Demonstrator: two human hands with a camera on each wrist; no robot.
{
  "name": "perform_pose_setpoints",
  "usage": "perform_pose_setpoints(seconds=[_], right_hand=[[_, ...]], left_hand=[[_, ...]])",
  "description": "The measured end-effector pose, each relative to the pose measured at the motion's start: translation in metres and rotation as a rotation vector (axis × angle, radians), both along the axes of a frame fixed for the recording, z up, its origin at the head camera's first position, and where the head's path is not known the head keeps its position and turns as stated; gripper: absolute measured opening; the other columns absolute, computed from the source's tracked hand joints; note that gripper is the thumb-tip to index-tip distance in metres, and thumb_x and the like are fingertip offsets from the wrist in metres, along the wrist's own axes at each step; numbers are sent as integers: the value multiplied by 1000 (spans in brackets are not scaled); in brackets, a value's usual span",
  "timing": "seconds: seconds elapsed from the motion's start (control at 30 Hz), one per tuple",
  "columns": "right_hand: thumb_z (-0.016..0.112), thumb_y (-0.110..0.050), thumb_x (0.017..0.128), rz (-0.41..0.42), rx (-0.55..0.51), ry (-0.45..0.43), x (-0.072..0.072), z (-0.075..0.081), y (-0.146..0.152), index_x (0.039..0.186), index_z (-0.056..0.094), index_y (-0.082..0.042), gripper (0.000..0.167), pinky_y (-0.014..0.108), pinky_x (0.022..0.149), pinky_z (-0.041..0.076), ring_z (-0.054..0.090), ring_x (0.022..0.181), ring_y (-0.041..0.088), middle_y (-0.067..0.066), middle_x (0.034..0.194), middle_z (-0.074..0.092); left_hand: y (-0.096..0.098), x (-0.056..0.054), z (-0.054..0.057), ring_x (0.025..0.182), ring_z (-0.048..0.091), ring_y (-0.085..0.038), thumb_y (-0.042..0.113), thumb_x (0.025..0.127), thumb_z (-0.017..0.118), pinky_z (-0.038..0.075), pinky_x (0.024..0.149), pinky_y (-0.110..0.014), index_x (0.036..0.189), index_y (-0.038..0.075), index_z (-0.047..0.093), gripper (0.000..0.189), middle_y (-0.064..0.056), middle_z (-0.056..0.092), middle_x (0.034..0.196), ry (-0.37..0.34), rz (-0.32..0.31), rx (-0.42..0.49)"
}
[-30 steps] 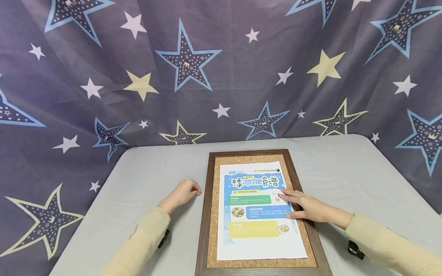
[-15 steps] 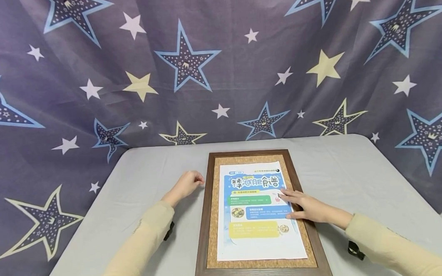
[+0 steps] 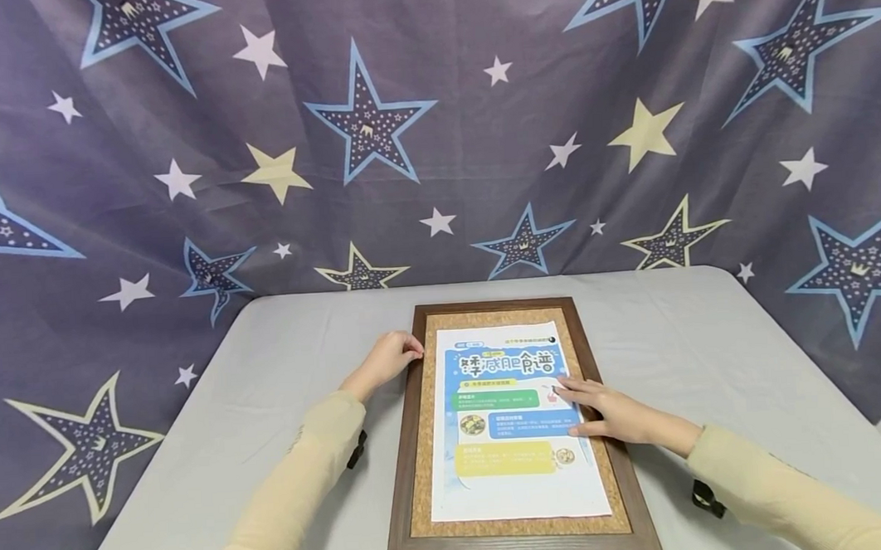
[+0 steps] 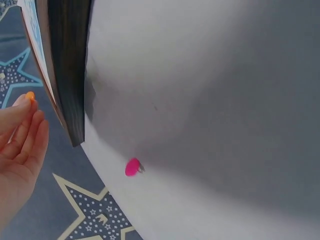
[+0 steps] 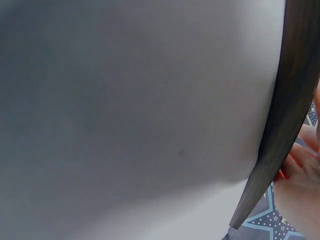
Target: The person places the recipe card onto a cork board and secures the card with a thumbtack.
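Note:
A white printed poster (image 3: pixel 519 499) with blue, green and yellow panels lies on a brown-framed cork board (image 3: pixel 420 492). My left hand (image 3: pixel 385 363) is over the board's upper left frame, fingertips at the cork's edge beside the poster's upper left corner. Thumb and fingers pinch a small orange push pin (image 4: pixel 30 96), most of it hidden by the fingertips. My right hand (image 3: pixel 616 414) rests with extended fingers on the poster's right side. A small dark round spot shows at the poster's upper right corner. A pink heart-shaped pin (image 4: pixel 132 167) lies on the table in the left wrist view.
The board lies on a table with a pale grey cloth (image 3: pixel 683 337). Behind it hangs a dark purple curtain (image 3: pixel 435 175) with stars. Black wrist straps (image 3: pixel 706 498) show below the sleeves.
My left hand has moved right and slightly up, from the table beside the board to over its left frame. My right hand stays on the poster, and the board has not moved.

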State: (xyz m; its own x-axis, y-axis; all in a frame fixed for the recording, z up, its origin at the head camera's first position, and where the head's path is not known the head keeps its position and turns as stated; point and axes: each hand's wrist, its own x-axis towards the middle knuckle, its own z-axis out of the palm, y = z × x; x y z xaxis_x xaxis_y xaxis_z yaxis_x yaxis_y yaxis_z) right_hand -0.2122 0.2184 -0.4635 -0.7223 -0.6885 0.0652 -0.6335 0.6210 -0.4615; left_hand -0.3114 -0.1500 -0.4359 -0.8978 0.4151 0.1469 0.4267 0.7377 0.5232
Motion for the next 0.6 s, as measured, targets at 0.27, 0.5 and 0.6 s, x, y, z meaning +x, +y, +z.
perform_pose_setpoints(seconds=[0.27,0.5,0.6], right_hand=[[58,-35,82,3,-4,0,1,0,0,131,37,3,66,54,100,21,26,124,43,26,137,28],[59,-34,82,0,-9,7,1,0,1,130,38,4,65,53,100,21,27,124,43,26,137,29],[60,-33,82,-5,-6,10,1,0,1,130,39,4,65,53,100,21,27,124,42,25,137,30]], left_hand=[[12,-1,1,77,59,-21,0,82,58,48,72,-32,82,-1,65,6,-8,64,80,-2,19,25],[17,-16,-10,82,59,-21,7,81,63,47,76,-34,79,3,66,5,-7,64,84,-47,25,59],[15,-30,-25,80,59,-16,15,82,63,47,73,-29,78,10,66,8,-2,63,82,-46,-5,82]])
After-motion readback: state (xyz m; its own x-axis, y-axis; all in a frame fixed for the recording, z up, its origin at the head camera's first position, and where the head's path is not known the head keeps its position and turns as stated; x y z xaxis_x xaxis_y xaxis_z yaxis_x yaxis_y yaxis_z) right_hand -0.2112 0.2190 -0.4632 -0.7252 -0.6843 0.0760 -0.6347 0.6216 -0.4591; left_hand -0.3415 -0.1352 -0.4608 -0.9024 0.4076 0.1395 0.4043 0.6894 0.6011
